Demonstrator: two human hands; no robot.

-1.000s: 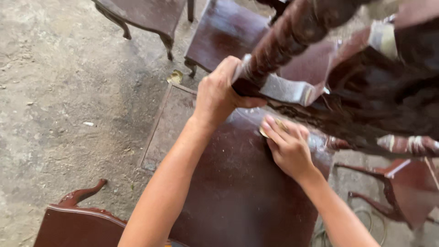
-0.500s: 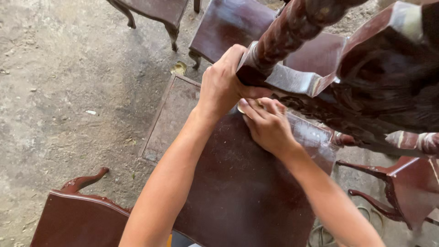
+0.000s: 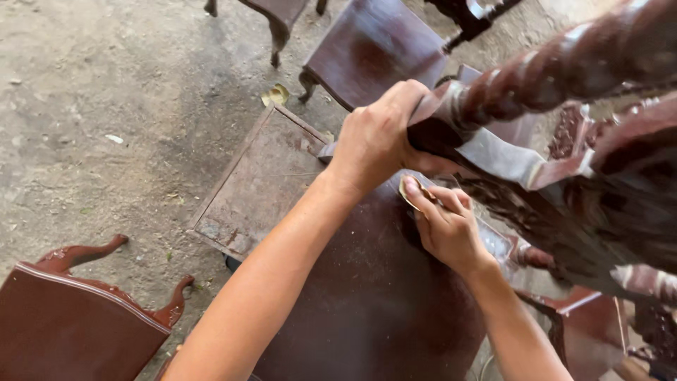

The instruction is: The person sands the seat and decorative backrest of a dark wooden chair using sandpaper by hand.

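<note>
Item: carved chair frame [image 3: 564, 162], dark red-brown, tilted over a flat tabletop [image 3: 367, 296]; twisted post runs up and right from the frame's squared block. Left hand [image 3: 377, 137]: fingers clenched around that block, steadying the frame. Right hand [image 3: 444, 226]: just below the block, fingers pinched on a small tan sandpaper [image 3: 410, 189] pressed to the frame's underside edge; how much of the sheet meets the wood cannot be told, since the hand hides it. Tabletop lies directly under the frame, touching or near it. Surroundings: a second table [image 3: 374, 49] above and left of the frame, a curved-leg piece [image 3: 77, 317] far left and below it, a dirt floor [image 3: 106, 127] left of it. Risks, as judged: the frame looks held by one hand only, so a loosened grip could drop it onto the tabletop and mar both finishes; the folded sheet could slip and scrape knuckles on the carving; uneven pressure may cut through the stain at the sharp edge.
</note>
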